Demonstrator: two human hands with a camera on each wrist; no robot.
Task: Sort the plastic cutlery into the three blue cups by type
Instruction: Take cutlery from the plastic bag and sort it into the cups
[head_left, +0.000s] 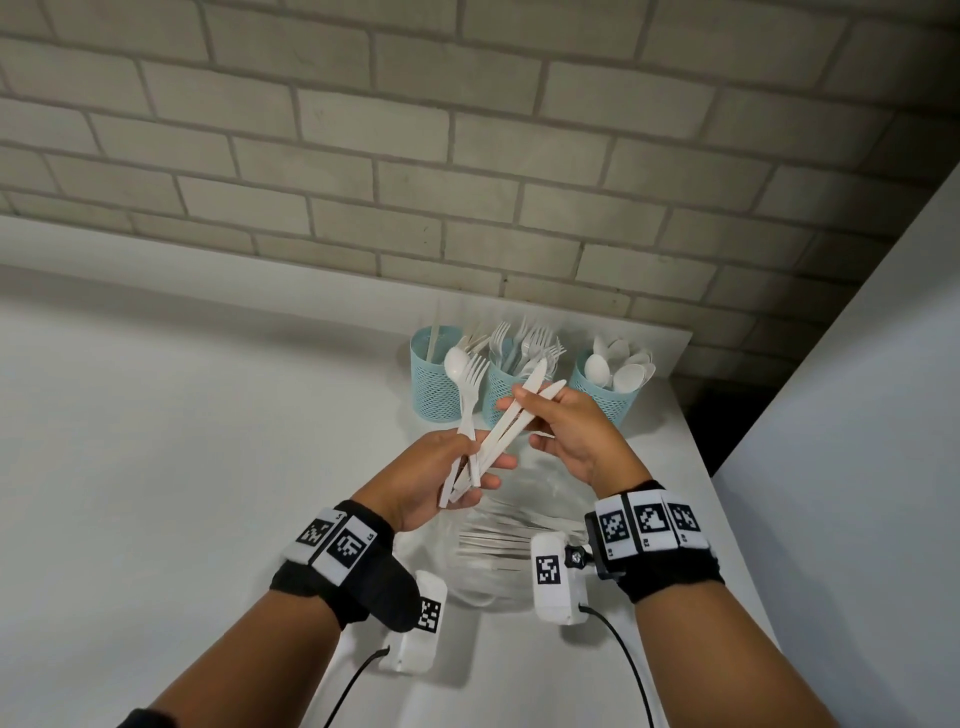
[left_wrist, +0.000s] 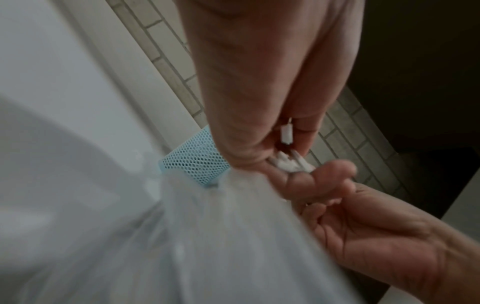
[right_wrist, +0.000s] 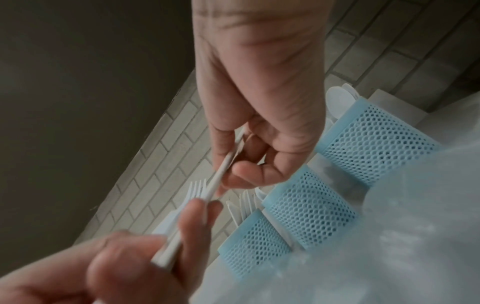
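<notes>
Three blue mesh cups stand by the brick wall: the left cup (head_left: 434, 384) holds a knife or two, the middle cup (head_left: 501, 400) forks, the right cup (head_left: 605, 397) spoons. My left hand (head_left: 480, 470) grips a bundle of white cutlery by the handles: a spoon (head_left: 456, 364), a fork (head_left: 475, 370) and knives (head_left: 511, 421). My right hand (head_left: 524, 421) pinches the knives partway up, the blades sticking out past its fingers. In the right wrist view a knife (right_wrist: 224, 166) runs between the right hand's fingers (right_wrist: 244, 170) and the left hand (right_wrist: 155, 253), beside the three cups (right_wrist: 309, 207).
A clear plastic bag (head_left: 493, 545) with several more white cutlery pieces lies on the white counter (head_left: 182, 467) under my hands. The brick wall (head_left: 467, 156) stands just behind the cups. A white panel (head_left: 857, 467) rises at the right, beyond the counter's edge.
</notes>
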